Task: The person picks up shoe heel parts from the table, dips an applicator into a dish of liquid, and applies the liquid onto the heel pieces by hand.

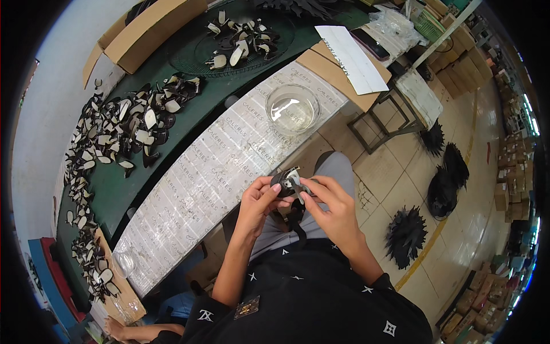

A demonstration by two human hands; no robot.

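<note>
Broadly, a long, dark green tabletop [112,186] filled the left side, carrying a loose, spread-out heap of small, glossy black-and-white pieces [150,119]. Beside it, nearer the person, ran a narrow, pale grey board in printed wrapping [189,189], on which stood a round, clear, glass-like bowl [316,114] (light glinted across its base). Above the lap, near the board, the bare left hand [255,206] and bare right hand [338,209] almost met. Between them was a small, black-and-white piece [287,182], partly hidden; the left fingers pinched one side, the right fingers pinched the other.
</note>
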